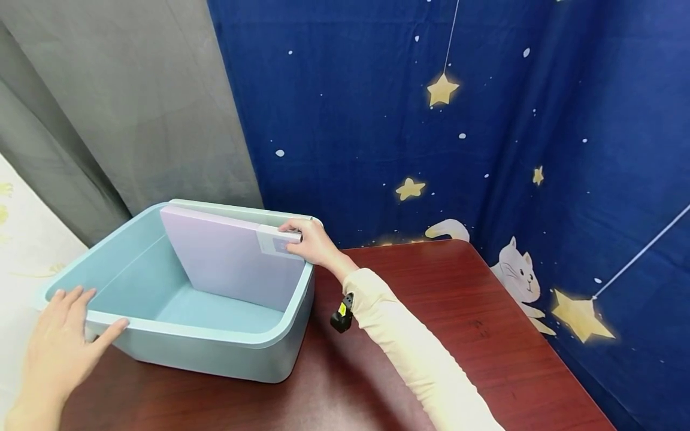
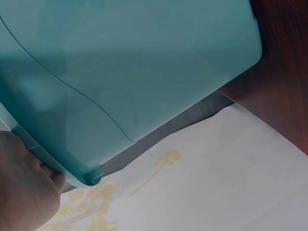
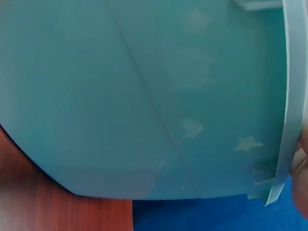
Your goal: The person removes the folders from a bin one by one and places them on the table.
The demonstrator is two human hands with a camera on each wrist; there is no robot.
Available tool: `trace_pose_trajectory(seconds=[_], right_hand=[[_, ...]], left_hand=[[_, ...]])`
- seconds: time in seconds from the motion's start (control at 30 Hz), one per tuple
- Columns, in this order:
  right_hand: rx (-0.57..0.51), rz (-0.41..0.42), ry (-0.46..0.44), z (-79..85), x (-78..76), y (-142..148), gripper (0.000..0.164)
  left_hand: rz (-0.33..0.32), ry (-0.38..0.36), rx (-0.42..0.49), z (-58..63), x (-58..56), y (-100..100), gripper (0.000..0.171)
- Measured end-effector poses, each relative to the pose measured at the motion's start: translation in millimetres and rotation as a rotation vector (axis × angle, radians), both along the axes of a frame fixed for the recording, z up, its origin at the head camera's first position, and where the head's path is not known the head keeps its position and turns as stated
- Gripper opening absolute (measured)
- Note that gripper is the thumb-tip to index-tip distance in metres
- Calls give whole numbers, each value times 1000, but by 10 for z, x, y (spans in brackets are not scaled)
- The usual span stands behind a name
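Note:
A light blue plastic tub (image 1: pixel 199 337) stands on the table, its open top facing up. Inside it, a flat lilac box (image 1: pixel 232 254) stands on edge near the back wall, with a pale label at its upper right corner. My right hand (image 1: pixel 311 240) pinches that corner, thumb on the near face and fingers over the top edge. At the tub's front left corner, my left hand (image 1: pixel 61 338) rests on the rim with its fingers laid over it and its thumb spread apart. The right wrist view shows mostly the tub's outer wall (image 3: pixel 144 96), with the right hand (image 3: pixel 301 178) partly cut off.
The dark red wooden table (image 1: pixel 431 311) extends to the right of the tub. Behind it hang a grey curtain (image 1: pixel 145 102) and a blue star-patterned curtain (image 1: pixel 366 120). White cloth with yellow prints (image 2: pixel 231 159) lies beyond the table's left edge.

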State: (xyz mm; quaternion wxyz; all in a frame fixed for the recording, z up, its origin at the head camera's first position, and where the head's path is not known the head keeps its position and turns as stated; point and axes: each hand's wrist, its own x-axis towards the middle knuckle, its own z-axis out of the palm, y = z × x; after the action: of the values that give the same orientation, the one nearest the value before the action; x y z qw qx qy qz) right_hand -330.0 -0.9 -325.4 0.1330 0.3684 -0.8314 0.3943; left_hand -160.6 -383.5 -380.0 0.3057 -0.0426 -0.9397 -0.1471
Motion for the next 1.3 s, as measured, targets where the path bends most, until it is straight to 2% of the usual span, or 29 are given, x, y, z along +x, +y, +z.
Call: trace_pose_trajectory(seconds=[0.27,0.5,0.67,0.9,1.3], right_hand=[[-198,-39,17,-30,15,-35,30],[-368,-71,-13,36,66,-58,30],[-447,-65,-27,119,124,-46,31],[-545,-63,19,368,419,5,29],[-695,-90,25,467,502,45,29]], left_hand=[[-6,7,14,-11,-11,-1,76],[-10,18,18,-6,-16,3,76],[-8,12,15,-1,-15,1,76],[-8,1,19,1,-10,-2,76],[1,-12,16,16,2,15,76]])
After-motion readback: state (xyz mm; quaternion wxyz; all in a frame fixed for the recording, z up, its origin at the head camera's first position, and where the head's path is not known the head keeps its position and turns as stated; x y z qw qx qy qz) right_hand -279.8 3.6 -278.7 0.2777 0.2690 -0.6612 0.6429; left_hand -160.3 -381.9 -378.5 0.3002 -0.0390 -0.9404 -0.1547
